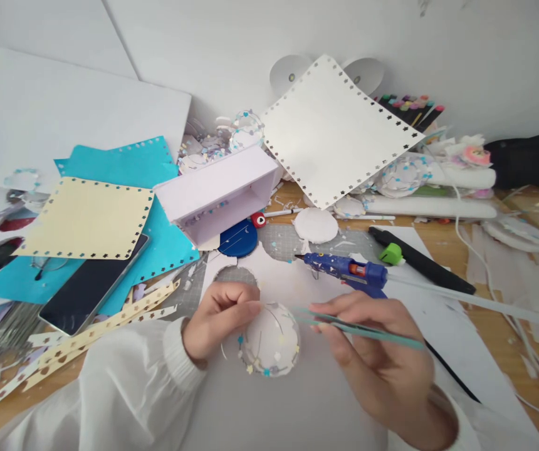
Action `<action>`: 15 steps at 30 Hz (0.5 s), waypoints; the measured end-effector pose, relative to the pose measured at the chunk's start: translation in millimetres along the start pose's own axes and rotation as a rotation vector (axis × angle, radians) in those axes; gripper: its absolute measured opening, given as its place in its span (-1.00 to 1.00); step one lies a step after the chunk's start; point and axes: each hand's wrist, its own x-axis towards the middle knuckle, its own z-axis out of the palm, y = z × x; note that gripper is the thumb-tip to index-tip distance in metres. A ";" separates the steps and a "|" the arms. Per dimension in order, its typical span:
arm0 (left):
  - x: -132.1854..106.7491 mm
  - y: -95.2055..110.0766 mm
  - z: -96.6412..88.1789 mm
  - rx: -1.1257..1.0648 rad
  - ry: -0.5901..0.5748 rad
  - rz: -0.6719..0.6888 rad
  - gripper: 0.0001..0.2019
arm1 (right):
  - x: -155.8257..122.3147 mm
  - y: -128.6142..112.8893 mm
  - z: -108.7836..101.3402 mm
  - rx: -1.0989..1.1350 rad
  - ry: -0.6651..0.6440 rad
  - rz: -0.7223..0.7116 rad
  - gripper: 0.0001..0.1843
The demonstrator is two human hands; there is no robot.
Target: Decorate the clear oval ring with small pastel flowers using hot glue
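My left hand is closed on the left side of a small white dome-shaped paper piece with tiny coloured stars along its rim. My right hand pinches pale green tweezers, whose tips reach toward the top right of the dome. Both rest over a white sheet on the desk. A blue hot glue gun lies just behind my right hand, nozzle pointing left.
A white open box, teal paper, a cream punched sheet and a black tablet lie at left. A large white punched sheet, a black pen with green cap, markers and paper scraps crowd the back.
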 end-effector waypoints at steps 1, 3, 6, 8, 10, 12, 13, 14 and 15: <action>0.2 -0.3 -0.3 -0.015 -0.003 0.007 -0.51 | -0.3 0.5 2.5 0.050 -0.012 0.074 -0.74; 0.7 -0.5 -0.6 -0.026 0.003 0.013 -0.50 | -1.7 1.9 5.4 0.128 -0.001 0.184 -0.82; 1.3 0.0 -0.3 -0.014 0.023 0.003 -0.50 | -3.3 3.2 6.7 0.205 0.055 0.247 -0.85; 1.4 0.4 0.1 -0.001 0.027 -0.003 -0.49 | -3.5 3.3 7.0 0.241 0.071 0.250 -0.84; 1.2 0.6 0.6 0.001 0.036 -0.010 -0.49 | -3.5 3.0 7.3 0.261 0.069 0.243 -0.84; 1.1 0.5 0.9 0.003 0.046 -0.020 -0.50 | -3.5 2.7 7.2 0.267 0.069 0.239 -0.84; 1.1 0.4 1.0 0.007 0.048 -0.023 -0.50 | -3.6 2.6 7.0 0.266 0.070 0.239 -0.84; 1.1 0.3 1.0 0.011 0.050 -0.022 -0.50 | -3.7 2.5 6.7 0.265 0.070 0.242 -0.84; 1.1 0.2 0.9 0.016 0.050 -0.023 -0.50 | -3.8 2.4 6.3 0.264 0.070 0.242 -0.84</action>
